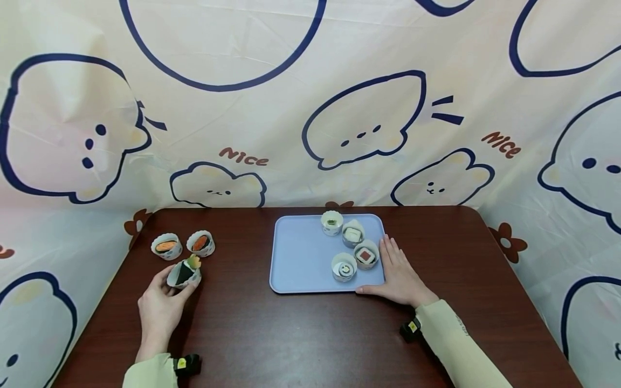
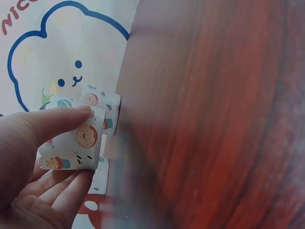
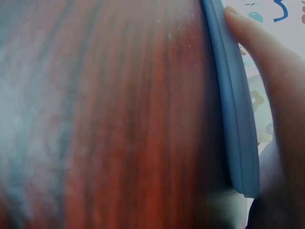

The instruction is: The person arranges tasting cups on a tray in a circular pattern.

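Note:
My left hand (image 1: 159, 310) holds a small printed paper cup (image 2: 71, 136) between thumb and fingers, at the table's left side. In the cup sits a dark-wrapped sushi roll (image 1: 184, 274) with a yellow-green top. Just beyond it stand two more paper cups, one with orange-topped sushi (image 1: 166, 247), the other with reddish-orange-topped sushi (image 1: 200, 243). My right hand (image 1: 400, 272) lies with straight fingers along the right edge of a light blue tray (image 1: 301, 253), its thumb at the front corner. In the right wrist view the thumb (image 3: 259, 45) touches the tray rim (image 3: 233, 105).
Several paper cups with sushi stand on the tray's right half, among them a white-topped piece (image 1: 353, 233) and one with a reddish square (image 1: 366, 255). The dark brown table (image 1: 271, 339) meets a cartoon-printed cloth (image 1: 286, 124) at its back and sides.

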{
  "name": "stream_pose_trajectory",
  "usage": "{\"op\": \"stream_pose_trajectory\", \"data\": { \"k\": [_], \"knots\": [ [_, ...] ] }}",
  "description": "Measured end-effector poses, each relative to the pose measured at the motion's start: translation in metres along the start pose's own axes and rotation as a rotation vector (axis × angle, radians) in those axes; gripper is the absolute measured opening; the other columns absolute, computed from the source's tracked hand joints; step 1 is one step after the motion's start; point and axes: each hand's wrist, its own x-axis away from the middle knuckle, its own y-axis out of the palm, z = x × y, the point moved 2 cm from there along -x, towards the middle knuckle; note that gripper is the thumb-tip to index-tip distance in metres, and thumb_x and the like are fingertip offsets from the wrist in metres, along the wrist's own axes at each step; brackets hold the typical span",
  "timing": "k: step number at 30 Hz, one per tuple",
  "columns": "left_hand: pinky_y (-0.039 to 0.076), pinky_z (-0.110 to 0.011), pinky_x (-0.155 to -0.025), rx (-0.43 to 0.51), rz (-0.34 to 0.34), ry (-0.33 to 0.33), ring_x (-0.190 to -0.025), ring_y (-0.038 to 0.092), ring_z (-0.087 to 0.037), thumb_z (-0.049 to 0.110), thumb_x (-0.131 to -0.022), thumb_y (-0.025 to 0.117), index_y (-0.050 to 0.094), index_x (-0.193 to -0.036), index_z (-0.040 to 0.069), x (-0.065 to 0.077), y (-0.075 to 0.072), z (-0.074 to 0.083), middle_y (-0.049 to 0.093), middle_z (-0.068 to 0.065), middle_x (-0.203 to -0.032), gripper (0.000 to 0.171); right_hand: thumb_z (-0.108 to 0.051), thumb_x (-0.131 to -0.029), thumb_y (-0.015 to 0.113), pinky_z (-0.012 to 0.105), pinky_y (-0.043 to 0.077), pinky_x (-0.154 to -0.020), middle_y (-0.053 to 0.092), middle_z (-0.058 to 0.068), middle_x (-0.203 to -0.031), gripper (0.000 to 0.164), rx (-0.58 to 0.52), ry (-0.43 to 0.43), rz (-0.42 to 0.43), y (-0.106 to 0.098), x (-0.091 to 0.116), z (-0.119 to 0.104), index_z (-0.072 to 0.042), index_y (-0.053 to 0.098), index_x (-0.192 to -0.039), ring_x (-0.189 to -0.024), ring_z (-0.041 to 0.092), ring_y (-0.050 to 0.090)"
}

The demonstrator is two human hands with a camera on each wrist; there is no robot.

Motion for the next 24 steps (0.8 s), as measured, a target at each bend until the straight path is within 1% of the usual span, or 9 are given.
{"op": "stream_pose_trajectory", "data": {
  "k": [4, 9, 16, 21, 24],
  "knots": [
    [0.049, -0.053, -0.093, -0.005, 0.003, 0.002, -0.122, 0.058, -0.046, 0.017, -0.086, 0.084, 0.052, -0.144, 0.001, 0.000, 0.000, 0.002, 0.055, -0.030, -0.139, 0.069, -0.093, -0.067, 0.060, 0.053, 0.008, -0.121, -0.005, 0.015, -0.169, 0.144, 0.002, 0.001, 0.001, 0.000, 0.000, 0.000, 0.000, 0.004, -0.162, -0.154, 0.033, -0.004],
    [0.050, -0.053, -0.093, -0.001, 0.011, 0.026, -0.121, 0.059, -0.045, 0.017, -0.084, 0.086, 0.054, -0.142, 0.001, 0.002, 0.000, 0.007, 0.057, -0.030, -0.137, 0.068, -0.093, -0.067, 0.059, 0.053, 0.008, -0.121, -0.004, 0.016, -0.169, 0.144, 0.005, 0.002, 0.001, 0.000, 0.000, 0.000, -0.001, 0.004, -0.162, -0.154, 0.032, -0.004],
    [0.050, -0.050, -0.093, 0.003, 0.017, 0.062, -0.121, 0.061, -0.040, 0.017, -0.083, 0.087, 0.056, -0.140, 0.003, 0.002, 0.001, 0.013, 0.060, -0.026, -0.135, 0.066, -0.094, -0.067, 0.058, 0.052, 0.007, -0.121, -0.005, 0.016, -0.169, 0.143, 0.005, 0.007, -0.007, -0.001, 0.001, -0.001, -0.001, 0.004, -0.162, -0.154, 0.031, -0.006],
    [0.050, -0.051, -0.093, 0.009, 0.004, 0.067, -0.120, 0.060, -0.043, 0.017, -0.083, 0.086, 0.055, -0.141, 0.003, 0.004, 0.002, 0.016, 0.059, -0.028, -0.136, 0.067, -0.093, -0.068, 0.058, 0.052, 0.006, -0.122, -0.005, 0.016, -0.169, 0.143, 0.017, 0.010, -0.004, -0.002, 0.001, -0.002, -0.001, 0.004, -0.162, -0.154, 0.031, -0.006],
    [0.050, -0.051, -0.093, 0.010, -0.007, 0.069, -0.120, 0.061, -0.043, 0.017, -0.084, 0.086, 0.055, -0.141, 0.003, 0.004, 0.003, 0.019, 0.059, -0.027, -0.136, 0.067, -0.093, -0.069, 0.058, 0.052, 0.006, -0.121, -0.005, 0.016, -0.169, 0.142, 0.020, 0.012, -0.004, -0.002, 0.001, -0.002, -0.001, 0.003, -0.162, -0.154, 0.032, -0.006]
  ]
}}
